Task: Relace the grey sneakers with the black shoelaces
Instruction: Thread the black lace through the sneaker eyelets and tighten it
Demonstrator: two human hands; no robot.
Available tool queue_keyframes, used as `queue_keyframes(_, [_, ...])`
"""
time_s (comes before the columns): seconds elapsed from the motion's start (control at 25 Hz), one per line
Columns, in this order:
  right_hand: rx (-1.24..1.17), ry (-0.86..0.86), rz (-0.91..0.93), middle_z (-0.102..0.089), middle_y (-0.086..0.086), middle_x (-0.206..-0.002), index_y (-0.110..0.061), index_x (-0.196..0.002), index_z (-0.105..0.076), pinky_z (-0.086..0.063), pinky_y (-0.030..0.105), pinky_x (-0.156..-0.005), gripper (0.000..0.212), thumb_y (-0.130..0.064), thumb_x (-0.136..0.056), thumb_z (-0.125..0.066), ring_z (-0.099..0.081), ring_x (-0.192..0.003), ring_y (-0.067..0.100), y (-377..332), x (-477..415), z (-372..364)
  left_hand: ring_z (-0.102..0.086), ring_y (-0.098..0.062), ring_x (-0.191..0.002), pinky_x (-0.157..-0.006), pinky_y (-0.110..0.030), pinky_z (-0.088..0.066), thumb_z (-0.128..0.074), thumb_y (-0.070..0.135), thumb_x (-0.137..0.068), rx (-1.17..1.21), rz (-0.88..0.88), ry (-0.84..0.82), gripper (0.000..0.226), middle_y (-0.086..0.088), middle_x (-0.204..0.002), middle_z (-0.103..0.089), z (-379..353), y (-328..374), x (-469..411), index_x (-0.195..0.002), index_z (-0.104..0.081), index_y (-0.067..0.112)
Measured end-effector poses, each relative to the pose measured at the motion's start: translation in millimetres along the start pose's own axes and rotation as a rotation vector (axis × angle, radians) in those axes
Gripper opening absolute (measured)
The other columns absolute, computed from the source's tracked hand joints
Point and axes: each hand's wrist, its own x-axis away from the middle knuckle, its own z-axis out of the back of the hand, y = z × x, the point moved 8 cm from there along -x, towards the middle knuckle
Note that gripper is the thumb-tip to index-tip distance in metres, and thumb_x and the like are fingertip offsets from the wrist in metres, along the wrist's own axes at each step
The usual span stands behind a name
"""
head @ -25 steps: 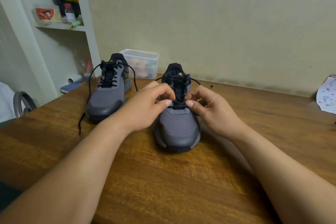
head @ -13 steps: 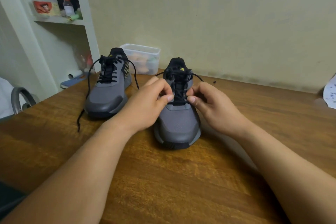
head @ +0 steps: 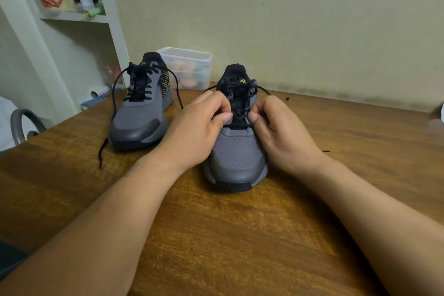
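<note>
Two grey sneakers stand on the wooden table (head: 216, 235), toes toward me. The right sneaker (head: 237, 154) sits between my hands. My left hand (head: 194, 132) and my right hand (head: 281, 132) each pinch its black shoelace (head: 239, 115) at the lower eyelets, thumbs facing each other. Loose lace ends loop out behind both hands. The left sneaker (head: 140, 118) stands apart at the left, laced, with its black lace (head: 108, 132) trailing down onto the table.
A clear plastic box (head: 189, 65) with coloured items sits against the wall behind the shoes. A white shelf unit (head: 79, 17) holding a bottle and small items stands at the far left. A grey chair arm (head: 21, 122) shows beyond the table's left edge.
The view has dipped slightly toward the shoes. Both hands have stayed at the right sneaker's lower eyelets, working the lace with small finger movements.
</note>
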Motion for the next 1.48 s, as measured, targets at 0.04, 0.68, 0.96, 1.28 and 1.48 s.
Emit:
queue_keyframes(0.04, [-0.005, 0.008, -0.014, -0.054, -0.007, -0.093, -0.018, -0.097, -0.051, -0.039, 0.016, -0.070, 0.013, -0.026, -0.108, -0.052, -0.052, -0.087, 0.005, 0, 0, 0, -0.053, -0.009, -0.086, -0.072, -0.027, -0.043, -0.061, 0.016, -0.104, -0.011, -0.004, 0.014, 0.008, 0.009, -0.094, -0.055, 1, 2, 0, -0.097, -0.058, 0.017])
queue_keyframes(0.68, [-0.144, -0.048, 0.044, -0.055, -0.002, -0.093, -0.031, -0.101, -0.060, -0.043, 0.027, -0.078, 0.007, -0.026, -0.103, -0.064, -0.052, -0.091, 0.017, -1, 0, 3, -0.058, -0.007, -0.095, -0.082, -0.010, -0.042, -0.067, 0.021, -0.103, 0.210, 0.139, -0.080, 0.008, 0.005, -0.103, -0.057, 1, -10, 1, -0.106, -0.071, 0.027])
queue_keyframes(0.96, [-0.199, -0.053, -0.012, -0.056, 0.000, -0.085, -0.016, -0.097, -0.058, -0.042, 0.028, -0.072, 0.009, -0.020, -0.105, -0.062, -0.049, -0.078, 0.013, 2, -2, 2, -0.059, -0.012, -0.089, -0.082, -0.031, -0.050, -0.061, 0.019, -0.105, 0.225, 0.119, -0.061, 0.006, 0.001, -0.103, -0.062, -4, -12, -2, -0.101, -0.064, 0.021])
queue_keyframes(1.28, [-0.315, -0.064, -0.107, -0.059, 0.007, -0.088, -0.015, -0.098, -0.058, -0.045, 0.035, -0.076, 0.010, -0.019, -0.107, -0.057, -0.053, -0.081, 0.020, 9, 5, 0, -0.059, -0.006, -0.089, -0.081, -0.024, -0.049, -0.056, 0.020, -0.108, 0.212, 0.134, -0.041, 0.007, 0.011, -0.092, -0.062, 0, -12, 5, -0.104, -0.062, 0.022])
queue_keyframes(1.48, [-0.357, -0.062, -0.131, -0.057, -0.002, -0.084, -0.015, -0.096, -0.058, -0.046, 0.041, -0.079, 0.012, -0.020, -0.107, -0.058, -0.052, -0.081, 0.016, 13, 6, 0, -0.063, -0.007, -0.093, -0.083, -0.026, -0.051, -0.057, 0.021, -0.108, 0.225, 0.158, -0.032, 0.007, 0.010, -0.096, -0.065, 0, -14, 6, -0.104, -0.062, 0.024])
